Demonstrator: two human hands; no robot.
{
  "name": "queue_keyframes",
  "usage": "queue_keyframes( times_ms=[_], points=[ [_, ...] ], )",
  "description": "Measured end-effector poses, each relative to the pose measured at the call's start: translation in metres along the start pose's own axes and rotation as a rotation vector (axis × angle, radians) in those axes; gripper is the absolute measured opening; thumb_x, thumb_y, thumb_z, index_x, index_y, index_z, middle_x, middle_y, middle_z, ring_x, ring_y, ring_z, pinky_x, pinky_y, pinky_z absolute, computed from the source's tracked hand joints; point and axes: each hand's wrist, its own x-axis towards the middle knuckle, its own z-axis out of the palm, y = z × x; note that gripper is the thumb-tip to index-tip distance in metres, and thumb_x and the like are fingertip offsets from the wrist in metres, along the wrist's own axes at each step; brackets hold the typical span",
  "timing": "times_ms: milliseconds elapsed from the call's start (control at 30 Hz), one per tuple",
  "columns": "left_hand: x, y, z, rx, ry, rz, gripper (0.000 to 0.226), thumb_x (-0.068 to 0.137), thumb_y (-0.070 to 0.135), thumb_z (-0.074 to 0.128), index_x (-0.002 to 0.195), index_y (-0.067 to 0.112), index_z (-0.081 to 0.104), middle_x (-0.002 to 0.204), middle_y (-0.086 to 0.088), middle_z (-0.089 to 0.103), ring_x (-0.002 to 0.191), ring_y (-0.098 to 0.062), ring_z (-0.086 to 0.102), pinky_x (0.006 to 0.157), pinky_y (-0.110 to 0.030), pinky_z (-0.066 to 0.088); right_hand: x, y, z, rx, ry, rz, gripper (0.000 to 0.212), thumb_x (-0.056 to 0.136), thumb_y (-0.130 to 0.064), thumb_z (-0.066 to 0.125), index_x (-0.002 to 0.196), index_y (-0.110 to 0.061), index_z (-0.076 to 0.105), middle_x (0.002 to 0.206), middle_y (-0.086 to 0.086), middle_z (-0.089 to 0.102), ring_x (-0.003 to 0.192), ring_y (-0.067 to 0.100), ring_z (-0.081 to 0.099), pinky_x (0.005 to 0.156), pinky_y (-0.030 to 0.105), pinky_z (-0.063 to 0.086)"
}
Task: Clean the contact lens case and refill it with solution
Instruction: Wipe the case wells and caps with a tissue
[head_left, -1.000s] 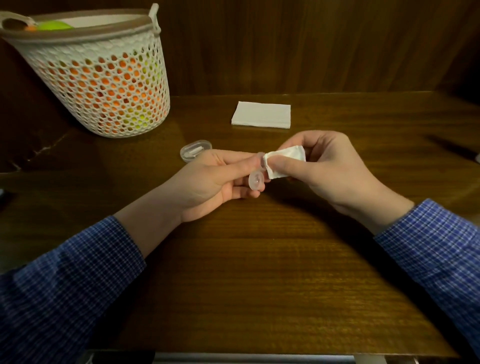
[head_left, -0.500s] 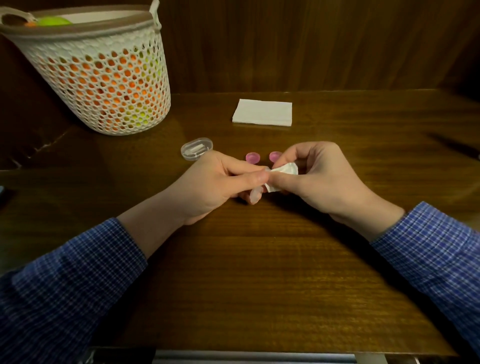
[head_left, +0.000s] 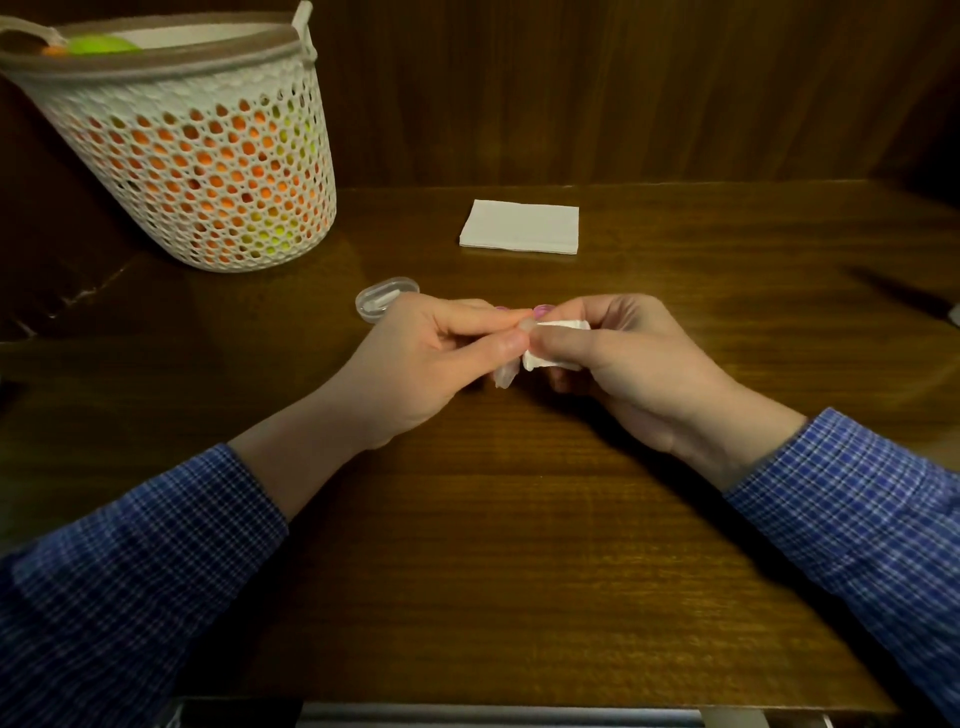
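Clear plastic, the contact lens case (head_left: 506, 375) sits pinched in the left hand (head_left: 431, 358), nearer the viewer than the folded napkin (head_left: 519, 227); the right hand (head_left: 623, 358) presses a tissue wad (head_left: 553, 358) into it; wiping seems underway; refilling remains, no solution bottle visible.

My two hands meet above the middle of the table (head_left: 519, 545). Behind my left hand (head_left: 431, 358) lies a small lidded box (head_left: 387, 298). The basket (head_left: 208, 171) stands far left; a folded napkin (head_left: 519, 227) lies behind centre.
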Motion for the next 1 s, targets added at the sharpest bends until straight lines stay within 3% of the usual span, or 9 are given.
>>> queue_keyframes(
  times_ms=[133,267,367,500,667,767,833,933,1000],
  points=[
    [0.003,-0.003,-0.001,-0.198,-0.032,-0.106,0.033,0.095,0.035,0.064,0.124,0.025,0.074,0.115,0.002,0.079,0.115,-0.012,0.071,0.101,-0.030,0.055,0.002,0.000,-0.003,-0.117,0.095,-0.114,0.004,0.085,-0.010,0.080,0.081,-0.007,0.078,0.079,0.010,0.077,0.067,0.014,0.065,0.058,0.024,0.054],
    [0.002,-0.005,-0.001,-0.259,-0.037,-0.101,0.029,0.095,0.026,0.068,0.122,0.031,0.074,0.099,-0.005,0.080,0.096,-0.017,0.076,0.088,-0.022,0.057,0.001,0.000,-0.001,-0.134,0.113,-0.121,0.007,0.083,-0.014,0.083,0.080,-0.009,0.078,0.079,0.010,0.077,0.069,0.016,0.068,0.061,0.024,0.056],
    [0.001,-0.006,-0.003,-0.192,-0.074,-0.143,0.024,0.102,0.012,0.062,0.118,0.021,0.078,0.082,-0.003,0.076,0.085,-0.015,0.074,0.094,-0.018,0.052,0.000,0.005,0.000,-0.344,0.189,-0.216,0.008,0.081,-0.018,0.085,0.077,-0.017,0.078,0.079,-0.001,0.077,0.082,0.010,0.073,0.071,0.024,0.062],
    [0.001,-0.004,-0.009,-0.237,-0.174,-0.285,0.027,0.102,0.015,0.060,0.112,-0.004,0.076,0.079,-0.009,0.070,0.081,-0.016,0.067,0.095,-0.032,0.057,-0.006,0.007,0.002,-0.668,0.224,-0.453,0.009,0.085,-0.024,0.081,0.078,-0.023,0.075,0.080,-0.013,0.073,0.084,0.005,0.070,0.077,0.022,0.059],
    [0.005,0.006,-0.015,-0.397,-0.258,-0.480,0.039,0.086,0.028,0.068,0.106,-0.005,0.077,0.081,-0.010,0.070,0.077,-0.012,0.068,0.065,-0.021,0.055,-0.006,0.006,0.000,-0.878,0.101,-0.703,0.003,0.088,-0.019,0.080,0.090,-0.018,0.078,0.088,-0.012,0.071,0.083,-0.008,0.064,0.081,0.009,0.052],
    [0.007,0.010,-0.010,-0.503,-0.142,-0.551,0.032,0.099,0.025,0.061,0.106,-0.004,0.074,0.080,-0.012,0.071,0.067,-0.014,0.068,0.058,-0.023,0.055,-0.003,0.003,-0.001,-0.747,0.138,-0.573,0.006,0.087,-0.022,0.079,0.083,-0.023,0.075,0.082,-0.015,0.071,0.078,-0.003,0.066,0.068,0.011,0.052],
    [0.010,0.010,-0.007,-0.556,-0.053,-0.539,0.031,0.107,0.018,0.050,0.117,-0.005,0.068,0.083,-0.014,0.071,0.067,-0.017,0.067,0.057,-0.025,0.056,0.001,0.000,-0.002,-0.556,0.214,-0.371,0.009,0.085,-0.023,0.081,0.078,-0.023,0.076,0.077,-0.007,0.074,0.078,0.006,0.070,0.063,0.016,0.054],
    [0.009,0.004,-0.004,-0.454,-0.027,-0.378,0.030,0.104,0.009,0.055,0.130,0.006,0.068,0.102,-0.007,0.075,0.084,-0.018,0.070,0.072,-0.028,0.059,0.002,-0.003,0.000,-0.163,0.176,-0.056,0.012,0.085,-0.016,0.080,0.074,-0.012,0.078,0.079,0.008,0.076,0.072,0.016,0.070,0.058,0.023,0.055],
    [0.005,0.002,-0.003,-0.344,-0.030,-0.233,0.034,0.093,0.015,0.068,0.126,0.020,0.072,0.107,0.003,0.077,0.091,-0.015,0.072,0.079,-0.028,0.059,0.002,-0.004,0.002,-0.002,0.109,0.049,0.013,0.087,-0.011,0.078,0.076,-0.005,0.077,0.074,0.012,0.073,0.063,0.013,0.064,0.053,0.023,0.051]
  ],
)
